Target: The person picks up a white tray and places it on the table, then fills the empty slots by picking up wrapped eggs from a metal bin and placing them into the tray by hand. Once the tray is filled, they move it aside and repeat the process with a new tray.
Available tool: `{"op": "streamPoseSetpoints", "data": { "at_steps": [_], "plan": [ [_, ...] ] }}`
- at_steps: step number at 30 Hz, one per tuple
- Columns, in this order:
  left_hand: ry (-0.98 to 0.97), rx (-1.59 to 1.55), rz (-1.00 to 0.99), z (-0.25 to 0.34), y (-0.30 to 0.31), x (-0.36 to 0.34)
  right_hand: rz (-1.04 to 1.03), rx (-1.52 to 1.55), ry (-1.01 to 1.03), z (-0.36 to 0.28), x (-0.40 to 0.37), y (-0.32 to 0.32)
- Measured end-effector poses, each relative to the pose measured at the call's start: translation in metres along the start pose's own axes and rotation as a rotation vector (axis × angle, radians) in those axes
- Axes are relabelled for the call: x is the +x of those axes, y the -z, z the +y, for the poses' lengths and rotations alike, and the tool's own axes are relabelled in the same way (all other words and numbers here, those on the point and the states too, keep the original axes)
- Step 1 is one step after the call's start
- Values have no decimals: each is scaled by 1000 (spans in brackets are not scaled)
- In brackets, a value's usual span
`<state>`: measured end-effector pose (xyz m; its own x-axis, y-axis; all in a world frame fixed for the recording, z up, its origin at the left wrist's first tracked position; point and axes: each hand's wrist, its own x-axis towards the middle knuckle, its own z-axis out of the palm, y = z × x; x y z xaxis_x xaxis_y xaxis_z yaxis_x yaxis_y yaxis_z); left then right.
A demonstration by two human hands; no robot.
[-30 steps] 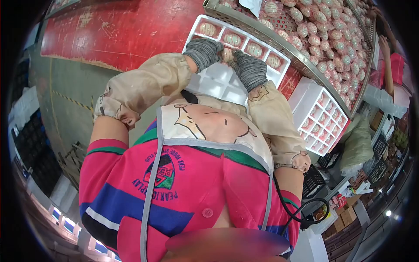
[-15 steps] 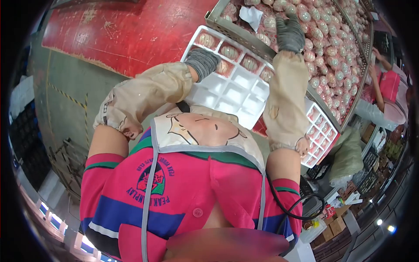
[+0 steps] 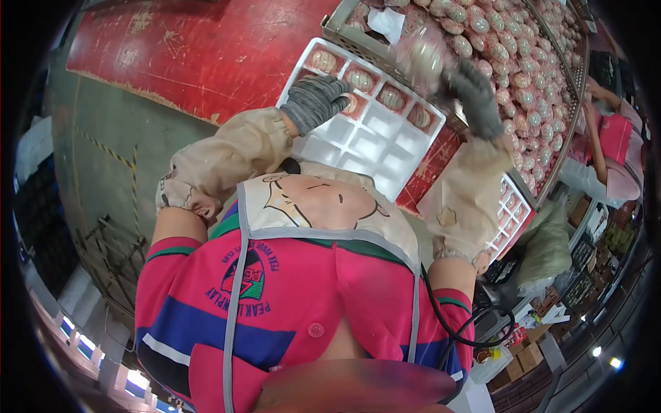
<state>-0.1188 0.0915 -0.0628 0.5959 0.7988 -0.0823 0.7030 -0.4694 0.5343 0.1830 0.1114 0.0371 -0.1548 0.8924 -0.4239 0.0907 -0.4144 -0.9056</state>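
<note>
My left hand (image 3: pixel 315 103), in a grey knit glove, rests over the left side of a white tray (image 3: pixel 335 153) with square cells. Its fingers lie stretched over the second row, fingertips right at a plastic-wrapped ball (image 3: pixel 353 107). More wrapped balls, such as one (image 3: pixel 392 98), fill the tray's far row; the nearer cells hold nothing. My right hand (image 3: pixel 475 100), also gloved, is raised over the edge of a large bin (image 3: pixel 344 31), closed at the fingertips on another plastic-wrapped ball (image 3: pixel 423 58). That ball is smeared by motion.
Heaped wrapped balls (image 3: pixel 523 93) fill the bin. A white scrap (image 3: pixel 387 25) lies at its left corner. The tray sits on a scratched red table (image 3: pixel 179 58). A second filled tray (image 3: pixel 509 213) is at right. Beyond the bin, another person's arm (image 3: pixel 597 138) shows.
My right hand has come up out of the heap toward me and to the right, now with a wrapped ball. My left hand has shifted slightly left, its fingers more extended across the tray.
</note>
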Motion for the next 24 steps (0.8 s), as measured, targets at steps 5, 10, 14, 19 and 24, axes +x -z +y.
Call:
{"op": "streamPoseSetpoints", "data": {
  "at_steps": [5, 10, 14, 19, 24],
  "plan": [
    [-18, -778, 51, 23, -9, -2, -346, -317, -315, 33, -42, -29],
    [-276, -125, -1, 31, -31, 3, -92, -751, -86, 104, -28, -39],
    [-193, -10, -124, 37, -29, 8, 185, -1178, -13, 92, -58, -64],
    [-184, 60, -122, 40, -29, 10, -7, -1306, -54, 83, -58, -75],
    [-217, 176, -119, 42, -35, 18, 0, -1300, 45, 108, -52, -72]
  ]
}}
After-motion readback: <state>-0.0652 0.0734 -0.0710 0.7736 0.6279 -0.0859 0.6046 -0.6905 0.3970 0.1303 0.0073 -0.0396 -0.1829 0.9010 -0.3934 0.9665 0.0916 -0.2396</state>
